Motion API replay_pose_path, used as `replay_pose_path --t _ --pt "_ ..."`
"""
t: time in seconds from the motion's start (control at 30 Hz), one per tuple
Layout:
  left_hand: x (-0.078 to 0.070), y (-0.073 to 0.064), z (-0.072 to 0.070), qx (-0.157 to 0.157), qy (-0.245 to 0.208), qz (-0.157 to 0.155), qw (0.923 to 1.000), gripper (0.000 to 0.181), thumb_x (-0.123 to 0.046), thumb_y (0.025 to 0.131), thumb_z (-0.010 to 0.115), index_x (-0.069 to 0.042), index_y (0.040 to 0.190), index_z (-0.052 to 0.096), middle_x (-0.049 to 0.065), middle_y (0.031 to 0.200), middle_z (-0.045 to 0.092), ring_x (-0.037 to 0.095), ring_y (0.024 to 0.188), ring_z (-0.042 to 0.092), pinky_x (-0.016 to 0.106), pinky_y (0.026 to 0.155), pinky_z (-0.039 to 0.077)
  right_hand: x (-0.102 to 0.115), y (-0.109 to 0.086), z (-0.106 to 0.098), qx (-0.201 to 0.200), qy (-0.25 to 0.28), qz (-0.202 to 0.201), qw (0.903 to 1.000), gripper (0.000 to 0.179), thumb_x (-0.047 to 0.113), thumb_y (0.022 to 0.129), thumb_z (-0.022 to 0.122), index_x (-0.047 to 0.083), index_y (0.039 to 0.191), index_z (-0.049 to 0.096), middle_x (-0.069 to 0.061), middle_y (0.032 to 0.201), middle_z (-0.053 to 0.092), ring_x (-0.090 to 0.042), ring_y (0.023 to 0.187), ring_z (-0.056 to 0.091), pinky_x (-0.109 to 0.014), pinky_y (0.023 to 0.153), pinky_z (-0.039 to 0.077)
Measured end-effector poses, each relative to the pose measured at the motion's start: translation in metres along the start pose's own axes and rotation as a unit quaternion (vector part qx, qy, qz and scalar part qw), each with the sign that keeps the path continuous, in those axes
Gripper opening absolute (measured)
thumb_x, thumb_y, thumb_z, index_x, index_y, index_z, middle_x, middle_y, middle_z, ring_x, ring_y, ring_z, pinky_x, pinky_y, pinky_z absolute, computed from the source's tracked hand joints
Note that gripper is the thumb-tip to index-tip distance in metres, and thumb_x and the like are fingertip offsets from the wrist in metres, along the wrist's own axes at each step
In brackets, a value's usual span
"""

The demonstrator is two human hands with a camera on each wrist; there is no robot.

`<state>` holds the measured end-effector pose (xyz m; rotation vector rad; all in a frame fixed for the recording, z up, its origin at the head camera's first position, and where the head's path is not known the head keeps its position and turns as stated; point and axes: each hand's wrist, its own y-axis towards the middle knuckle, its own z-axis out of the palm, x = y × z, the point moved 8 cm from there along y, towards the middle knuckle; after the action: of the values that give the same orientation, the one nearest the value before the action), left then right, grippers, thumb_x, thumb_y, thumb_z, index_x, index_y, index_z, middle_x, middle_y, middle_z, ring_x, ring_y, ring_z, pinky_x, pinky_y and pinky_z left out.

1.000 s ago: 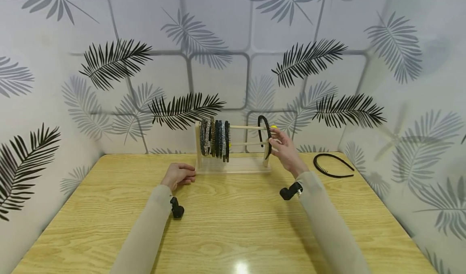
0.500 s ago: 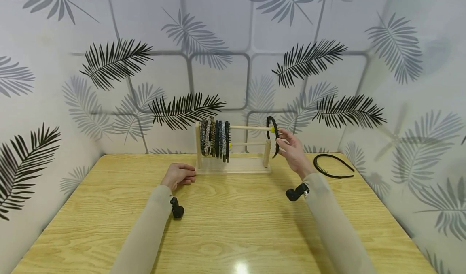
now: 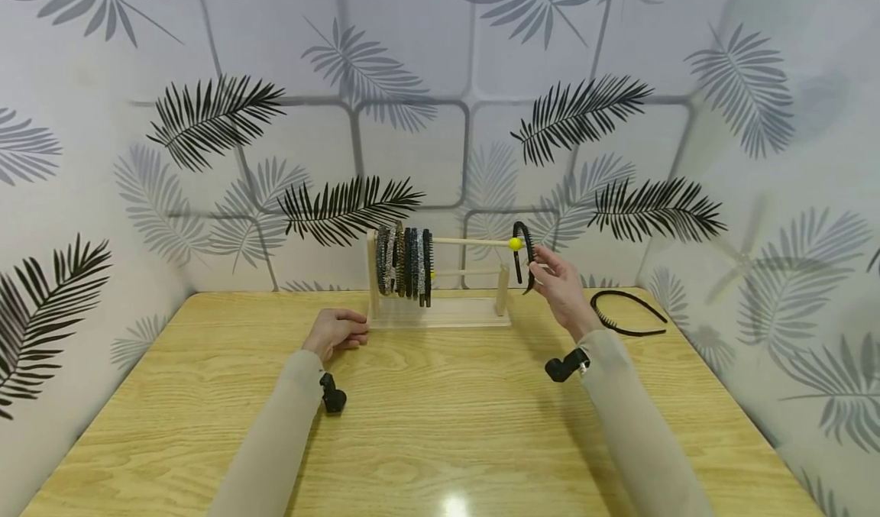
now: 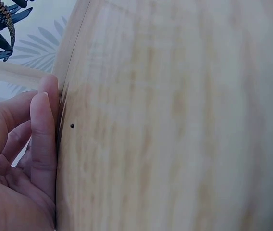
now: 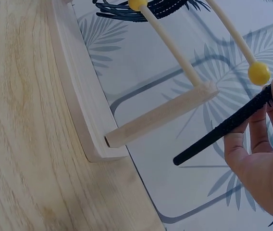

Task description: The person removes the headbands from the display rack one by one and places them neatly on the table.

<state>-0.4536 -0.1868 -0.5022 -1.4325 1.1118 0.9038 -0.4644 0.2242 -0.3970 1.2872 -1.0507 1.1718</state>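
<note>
My right hand (image 3: 560, 284) pinches a black toothed headband (image 3: 529, 246), held upright just beyond the yellow ball (image 3: 515, 243) on the upper rod's right end. In the right wrist view, thumb and fingers grip the headband (image 5: 223, 126) close by the ball (image 5: 258, 73). The wooden headband rack (image 3: 440, 315) carries several black, grey glittery and brown headbands (image 3: 406, 265) bunched at its left. My left hand (image 3: 337, 328) rests on the table with relaxed fingers, fingertips right at the rack base's left front corner. In the left wrist view its fingers (image 4: 43, 139) lie along the wood.
Another black headband (image 3: 629, 332) lies on the table to the right of my right hand. A short post (image 3: 503, 292) stands at the rack's right end, under the upper rod (image 3: 470, 240). The leaf-patterned wall (image 3: 412, 150) rises right behind the table.
My right hand has drawn the black headband rightward along the upper rod, past the yellow ball at its end. The left hand stays in place at the rack's base.
</note>
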Motion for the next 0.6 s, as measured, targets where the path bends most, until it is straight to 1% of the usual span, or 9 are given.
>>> replay_pose_path --t 0.13,0.2,0.33,0.47,0.6 --pt "0.0 -0.001 0.0 0.001 0.0 0.001 1.0 0.032 -0.004 0.094 0.065 0.004 0.125 0.063 0.012 0.095 0.074 0.01 0.065 0.07 0.023 0.058 0.058 -0.002 -0.001 -0.005 -0.011 -0.007 -0.001 0.9999 0.055 0.016 0.103 0.051 0.011 0.155 0.031 0.009 0.114 0.044 -0.006 0.104 0.046 -0.023 0.082 0.044" --pt "0.0 -0.002 0.0 0.002 -0.001 0.0 1.0 0.032 -0.004 0.094 0.065 0.004 0.125 0.063 0.013 0.096 0.074 0.01 0.065 0.07 0.023 0.058 0.058 -0.003 -0.003 -0.008 -0.015 -0.011 -0.004 0.9998 0.056 0.016 0.103 0.052 0.011 0.155 0.032 0.009 0.115 0.046 -0.005 0.102 0.047 -0.022 0.082 0.044" --pt "0.0 -0.002 0.001 0.003 -0.003 -0.001 1.0 0.032 -0.004 0.094 0.065 0.004 0.125 0.062 0.013 0.097 0.074 0.01 0.065 0.07 0.023 0.058 0.058 -0.005 -0.007 -0.014 -0.018 -0.02 -0.004 0.9996 0.057 0.019 0.102 0.055 0.009 0.154 0.033 0.011 0.115 0.047 -0.004 0.103 0.049 -0.018 0.082 0.046" --pt "0.0 -0.001 0.001 0.001 0.0 0.0 1.0 0.032 -0.005 0.094 0.065 0.003 0.125 0.063 0.011 0.095 0.074 0.011 0.066 0.07 0.023 0.058 0.059 -0.007 -0.01 -0.021 -0.025 -0.025 0.004 0.9994 0.059 0.024 0.098 0.061 0.008 0.151 0.039 0.013 0.114 0.052 -0.002 0.105 0.052 -0.015 0.085 0.047" --pt "0.001 0.0 0.0 0.001 0.001 0.0 1.0 0.032 -0.005 0.094 0.065 0.003 0.125 0.062 0.01 0.094 0.074 0.011 0.066 0.07 0.023 0.058 0.059 -0.011 -0.011 -0.028 -0.034 -0.031 0.015 0.9988 0.06 0.026 0.095 0.066 0.008 0.148 0.045 0.014 0.111 0.057 -0.001 0.103 0.056 -0.015 0.084 0.049"
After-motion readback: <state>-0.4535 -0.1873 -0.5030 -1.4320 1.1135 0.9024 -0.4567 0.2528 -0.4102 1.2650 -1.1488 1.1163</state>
